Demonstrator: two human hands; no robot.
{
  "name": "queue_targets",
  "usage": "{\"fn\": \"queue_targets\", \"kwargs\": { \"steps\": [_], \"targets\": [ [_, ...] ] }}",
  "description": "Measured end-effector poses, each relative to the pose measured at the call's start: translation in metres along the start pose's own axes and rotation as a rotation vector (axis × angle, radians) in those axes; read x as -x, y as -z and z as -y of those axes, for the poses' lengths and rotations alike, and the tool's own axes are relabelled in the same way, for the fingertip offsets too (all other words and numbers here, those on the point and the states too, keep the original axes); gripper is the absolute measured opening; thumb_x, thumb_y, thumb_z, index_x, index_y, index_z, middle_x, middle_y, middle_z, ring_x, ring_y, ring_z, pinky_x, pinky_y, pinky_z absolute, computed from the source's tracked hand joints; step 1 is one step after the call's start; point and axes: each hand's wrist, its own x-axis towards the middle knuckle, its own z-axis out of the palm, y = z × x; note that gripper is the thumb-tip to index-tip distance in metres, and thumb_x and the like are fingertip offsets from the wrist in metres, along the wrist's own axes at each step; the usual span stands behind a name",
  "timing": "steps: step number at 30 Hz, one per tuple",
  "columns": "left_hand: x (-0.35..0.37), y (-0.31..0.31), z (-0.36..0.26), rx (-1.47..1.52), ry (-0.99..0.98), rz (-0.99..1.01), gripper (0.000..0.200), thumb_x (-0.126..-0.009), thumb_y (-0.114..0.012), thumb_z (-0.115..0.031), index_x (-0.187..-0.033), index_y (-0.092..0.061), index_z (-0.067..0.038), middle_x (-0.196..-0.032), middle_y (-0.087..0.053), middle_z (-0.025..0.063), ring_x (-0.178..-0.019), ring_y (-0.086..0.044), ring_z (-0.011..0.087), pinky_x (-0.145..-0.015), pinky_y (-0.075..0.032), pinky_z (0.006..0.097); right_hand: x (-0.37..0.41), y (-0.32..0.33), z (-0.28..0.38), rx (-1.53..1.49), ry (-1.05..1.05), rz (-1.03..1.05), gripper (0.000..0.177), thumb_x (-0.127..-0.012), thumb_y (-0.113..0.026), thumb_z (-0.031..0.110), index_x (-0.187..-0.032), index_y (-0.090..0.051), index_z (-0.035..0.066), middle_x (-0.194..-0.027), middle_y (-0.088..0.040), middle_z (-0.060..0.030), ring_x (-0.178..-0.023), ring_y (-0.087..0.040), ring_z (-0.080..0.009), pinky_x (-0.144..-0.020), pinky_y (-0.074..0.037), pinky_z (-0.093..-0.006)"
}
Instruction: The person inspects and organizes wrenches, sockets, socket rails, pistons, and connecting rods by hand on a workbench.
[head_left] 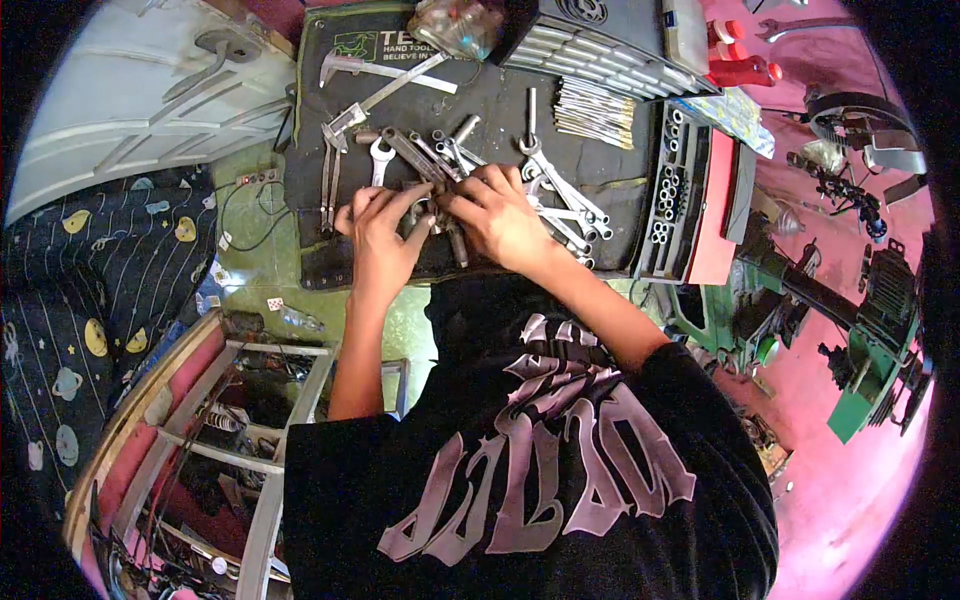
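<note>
My left hand (385,240) is over a pile of metal tools on a dark tool mat (330,262), its thumb and fingers curled round a small shiny metal piece (428,212), mostly covered. Close against it, my right hand (503,222) reaches into the same pile with bent fingers; what they grip is hidden. Just above the left hand lies a combination wrench (381,160). Several sockets and handles (450,145) are heaped beyond the fingers. To the right of my right hand, more wrenches (570,190) lie loosely together.
Two calipers, one vernier caliper (395,75) and another caliper (345,120), lie at the mat's left. A row of thin metal pieces (595,112) sits before a drawer cabinet (610,55). A socket tray (662,200) borders the right. Red bottles (745,72) stand behind.
</note>
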Motion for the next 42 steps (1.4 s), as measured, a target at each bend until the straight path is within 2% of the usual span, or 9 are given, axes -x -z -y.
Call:
{"fn": "queue_targets", "kwargs": {
  "steps": [6, 13, 16, 20, 25, 31, 35, 41, 42],
  "targets": [
    [0.011, -0.006, 0.019, -0.088, -0.059, 0.013, 0.047, -0.075, -0.084, -0.008, -0.120, -0.077, -0.019, -0.100, -0.071, 0.0015, -0.111, -0.057, 0.0246, -0.102, -0.029, 0.0460, 0.034, -0.010, -0.047, 0.098, -0.044, 0.076, 0.035, -0.083, -0.072, 0.015, -0.118, -0.071, 0.014, -0.110, -0.066, -0.0095, -0.112, -0.056, -0.0330, -0.099, -0.043, -0.0464],
    [0.014, -0.008, 0.013, -0.066, -0.063, -0.026, 0.046, -0.076, -0.084, -0.009, -0.120, -0.076, -0.018, -0.099, -0.072, 0.0016, -0.112, -0.057, 0.0243, -0.103, -0.028, 0.0455, 0.068, -0.013, -0.081, 0.218, -0.242, 0.067, 0.036, -0.079, -0.070, 0.011, -0.116, -0.070, 0.011, -0.111, -0.066, -0.0138, -0.114, -0.055, -0.0370, -0.099, -0.042, -0.0518],
    [0.010, -0.007, 0.011, -0.064, -0.055, -0.021, 0.045, -0.077, -0.083, -0.011, -0.121, -0.076, -0.018, -0.101, -0.073, 0.0028, -0.113, -0.057, 0.0251, -0.103, -0.028, 0.0457, 0.050, -0.002, -0.057, 0.177, -0.200, 0.092, 0.035, -0.077, -0.072, 0.010, -0.112, -0.071, 0.010, -0.109, -0.067, -0.0101, -0.110, -0.056, -0.0337, -0.096, -0.044, -0.0489],
    [0.001, 0.001, 0.007, -0.106, -0.086, 0.064, 0.042, -0.081, -0.080, -0.013, -0.123, -0.076, -0.017, -0.106, -0.075, 0.0049, -0.115, -0.057, 0.0271, -0.104, -0.028, 0.0480, 0.008, -0.002, -0.009, 0.038, 0.015, -0.001, 0.027, -0.082, -0.068, 0.012, -0.109, -0.070, 0.012, -0.104, -0.066, -0.0074, -0.108, -0.057, -0.0302, -0.095, -0.042, -0.0445],
    [0.000, 0.002, 0.006, -0.132, -0.100, 0.036, 0.046, -0.077, -0.085, -0.015, -0.122, -0.077, -0.017, -0.101, -0.074, 0.0011, -0.113, -0.057, 0.0229, -0.105, -0.026, 0.0457, 0.014, -0.007, -0.023, 0.081, 0.063, -0.020, 0.027, -0.086, -0.062, 0.015, -0.112, -0.070, 0.014, -0.109, -0.067, -0.0074, -0.109, -0.057, -0.0299, -0.096, -0.042, -0.0433],
    [0.005, -0.003, 0.005, -0.099, -0.050, 0.020, 0.043, -0.078, -0.084, -0.017, -0.120, -0.078, -0.018, -0.098, -0.075, 0.0009, -0.112, -0.056, 0.0229, -0.105, -0.026, 0.0458, 0.091, -0.009, -0.088, 0.331, -0.312, 0.097, 0.034, -0.082, -0.069, 0.016, -0.116, -0.072, 0.015, -0.111, -0.068, -0.0036, -0.114, -0.056, -0.0317, -0.096, -0.041, -0.0493],
    [0.001, 0.000, 0.001, -0.060, -0.063, 0.027, 0.041, -0.078, -0.084, -0.017, -0.119, -0.078, -0.018, -0.100, -0.075, 0.0010, -0.112, -0.057, 0.0233, -0.105, -0.026, 0.0460, 0.080, -0.013, -0.074, 0.240, -0.291, 0.043, 0.035, -0.079, -0.066, 0.006, -0.113, -0.070, 0.013, -0.112, -0.069, -0.0097, -0.114, -0.056, -0.0352, -0.097, -0.041, -0.0516],
    [-0.008, 0.008, -0.007, -0.069, -0.119, 0.056, 0.043, -0.077, -0.082, -0.012, -0.119, -0.078, -0.019, -0.106, -0.076, 0.0009, -0.112, -0.058, 0.0243, -0.105, -0.027, 0.0462, 0.012, 0.008, -0.004, 0.069, 0.054, -0.022, 0.024, -0.086, -0.064, 0.018, -0.109, -0.069, 0.012, -0.108, -0.066, -0.0045, -0.109, -0.057, -0.0290, -0.099, -0.042, -0.0471],
    [-0.007, 0.008, -0.007, -0.070, -0.122, 0.059, 0.043, -0.077, -0.082, -0.012, -0.119, -0.078, -0.019, -0.106, -0.076, 0.0009, -0.112, -0.058, 0.0243, -0.105, -0.027, 0.0462, 0.006, 0.009, 0.001, 0.078, 0.092, -0.045, 0.033, -0.079, -0.072, 0.013, -0.112, -0.069, 0.012, -0.111, -0.066, -0.0054, -0.107, -0.057, -0.0311, -0.097, -0.044, -0.0465]
  ]
}}
